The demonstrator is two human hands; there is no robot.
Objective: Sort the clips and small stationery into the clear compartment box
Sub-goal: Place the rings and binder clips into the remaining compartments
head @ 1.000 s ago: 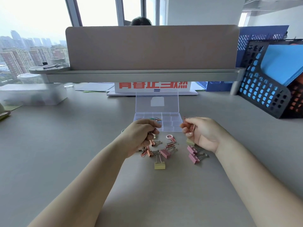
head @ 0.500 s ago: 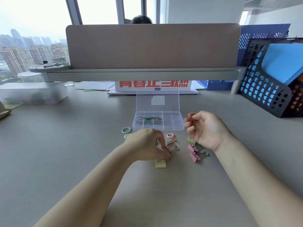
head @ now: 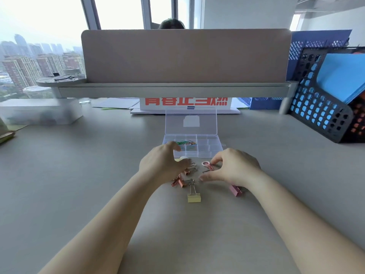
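The clear compartment box (head: 209, 148) sits mid-tabletop (head: 79, 175), closer to the far edge than the near one, with its lid (head: 190, 121) standing open at the back. Coloured paper clips (head: 185, 143) lie in a back-left compartment. On the near side of the box the loose pieces are scattered: a pink ring (head: 205, 164), a rose-gold clip (head: 211, 167) touching it, rose-gold binder clips (head: 180, 182), a yellow binder clip (head: 194, 197) nearest the near edge, and a pink binder clip (head: 235, 190) partly hidden under the right wrist.

The right hand (head: 233, 169) hovers over the ring and clip, thumb and forefinger curved and apart, gripping nothing that shows. The left hand (head: 164, 163) is at the box's near-left corner; its fingers are blurred, so I cannot tell whether they hold anything
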